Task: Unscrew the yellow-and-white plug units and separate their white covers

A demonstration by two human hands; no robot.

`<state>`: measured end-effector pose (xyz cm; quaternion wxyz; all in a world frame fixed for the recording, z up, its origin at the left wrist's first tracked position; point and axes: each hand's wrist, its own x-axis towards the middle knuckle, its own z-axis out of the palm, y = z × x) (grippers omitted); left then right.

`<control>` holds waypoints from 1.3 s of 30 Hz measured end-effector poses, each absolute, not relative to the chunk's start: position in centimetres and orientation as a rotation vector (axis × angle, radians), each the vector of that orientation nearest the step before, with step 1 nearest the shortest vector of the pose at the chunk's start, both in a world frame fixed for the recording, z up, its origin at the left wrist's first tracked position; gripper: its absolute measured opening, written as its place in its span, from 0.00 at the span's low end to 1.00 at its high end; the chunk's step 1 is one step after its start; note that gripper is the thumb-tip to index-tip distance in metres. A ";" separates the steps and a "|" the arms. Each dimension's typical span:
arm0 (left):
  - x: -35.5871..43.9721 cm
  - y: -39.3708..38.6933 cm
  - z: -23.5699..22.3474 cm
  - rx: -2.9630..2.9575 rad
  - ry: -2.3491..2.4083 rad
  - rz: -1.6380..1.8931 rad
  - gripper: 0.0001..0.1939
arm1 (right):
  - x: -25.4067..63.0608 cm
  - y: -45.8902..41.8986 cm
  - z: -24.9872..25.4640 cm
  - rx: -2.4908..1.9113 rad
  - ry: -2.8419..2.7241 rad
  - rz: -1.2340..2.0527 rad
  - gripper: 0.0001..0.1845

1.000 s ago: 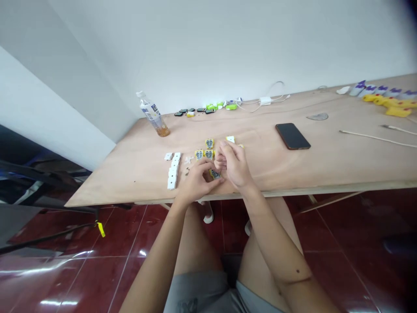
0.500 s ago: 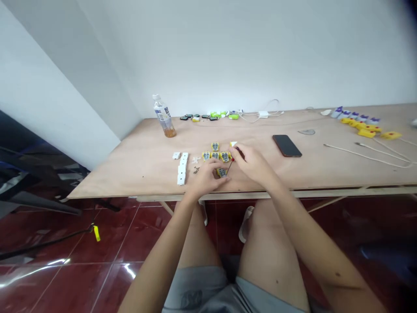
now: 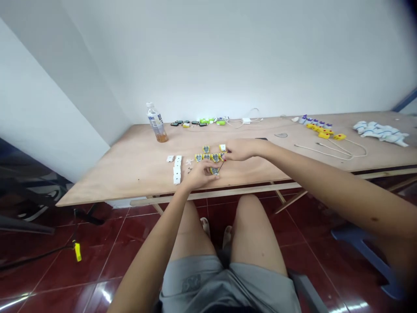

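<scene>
My left hand (image 3: pixel 199 174) is closed around a small yellow and grey plastic housing (image 3: pixel 214 171) near the table's front edge. A thin screwdriver (image 3: pixel 221 165) is gripped in my right hand (image 3: pixel 240 150), its shaft slanting down to that housing; whether the tip sits in a screw is too small to see. Just beyond my hands lie several similar yellow and grey housings (image 3: pixel 206 157), plus a white-topped one (image 3: pixel 222 147) beside my right fingers. Left of my left hand are small screws (image 3: pixel 189 170), small white parts (image 3: pixel 189 161) and a row of white covers (image 3: pixel 177 169).
A drink bottle (image 3: pixel 157 122) stands at the back left. Along the wall lie dark and green small items (image 3: pixel 203 122) and a white charger with cable (image 3: pixel 246 121). A phone (image 3: pixel 261 138) is mostly hidden by my right arm. Yellow pieces (image 3: pixel 323 134) and cables lie right.
The camera view has shifted, bringing more of the table's right side into sight. My right forearm has swung up and outward, now covering most of the phone. Both hands stay at the same housing.
</scene>
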<state>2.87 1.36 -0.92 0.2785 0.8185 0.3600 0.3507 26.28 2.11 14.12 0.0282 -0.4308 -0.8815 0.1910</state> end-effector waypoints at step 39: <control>2.8 1.4 -1.2 2.195 0.985 0.929 0.17 | 24.8 2.6 13.1 -1.032 -3.041 0.401 0.14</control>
